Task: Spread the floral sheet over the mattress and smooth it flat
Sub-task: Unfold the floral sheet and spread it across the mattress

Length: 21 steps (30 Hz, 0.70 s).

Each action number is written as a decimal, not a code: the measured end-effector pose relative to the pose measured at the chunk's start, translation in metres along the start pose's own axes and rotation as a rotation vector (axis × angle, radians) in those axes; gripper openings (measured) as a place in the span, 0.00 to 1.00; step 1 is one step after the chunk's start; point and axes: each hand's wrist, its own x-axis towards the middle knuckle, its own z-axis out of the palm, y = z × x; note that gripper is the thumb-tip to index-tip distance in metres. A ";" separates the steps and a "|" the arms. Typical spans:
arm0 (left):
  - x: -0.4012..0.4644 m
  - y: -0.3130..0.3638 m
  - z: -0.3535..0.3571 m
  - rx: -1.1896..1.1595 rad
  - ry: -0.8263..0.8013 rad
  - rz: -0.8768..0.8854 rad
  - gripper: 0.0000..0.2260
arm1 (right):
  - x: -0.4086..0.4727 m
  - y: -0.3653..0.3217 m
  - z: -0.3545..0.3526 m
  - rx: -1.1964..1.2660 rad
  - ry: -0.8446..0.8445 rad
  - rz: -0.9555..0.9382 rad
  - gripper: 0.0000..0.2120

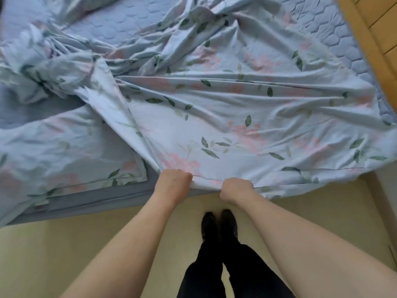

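The step in hand looks like the spreading pull: both hands are clamped on the near hem of the floral sheet (214, 108), just at the mattress (120, 20) edge closest to the person. The left hand (175, 179) and right hand (236, 188) sit close together, fingers curled over the fabric.

The sheet lies on the mattress but covers it only in part — bare quilted surface shows toward the far end and along the right side of the mattress. From the hands, long taut folds fan out across the mattress; further left it is bunched in a crumpled heap, with another flap lying flat at the mattress's near left corner.

Next, I judge, the hands should move apart along the hem and draw the bunched part open — then smoothing can follow.
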 end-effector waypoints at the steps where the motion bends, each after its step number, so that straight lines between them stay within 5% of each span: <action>1: -0.011 -0.007 -0.004 0.039 -0.024 -0.005 0.08 | -0.013 0.001 -0.003 0.009 -0.004 0.004 0.17; 8: -0.084 -0.087 -0.047 -0.021 -0.087 -0.315 0.10 | -0.091 0.038 -0.028 -0.080 0.011 0.129 0.15; 13: -0.098 -0.085 -0.066 -0.212 0.128 -0.142 0.11 | -0.112 0.022 -0.020 -0.117 0.061 0.059 0.17; 18: -0.111 -0.088 -0.074 -0.366 0.144 -0.016 0.08 | -0.109 -0.066 -0.028 0.168 0.296 -0.217 0.36; 21: -0.116 -0.111 -0.072 -0.369 0.165 0.023 0.05 | -0.107 -0.121 -0.038 0.126 0.372 -0.255 0.20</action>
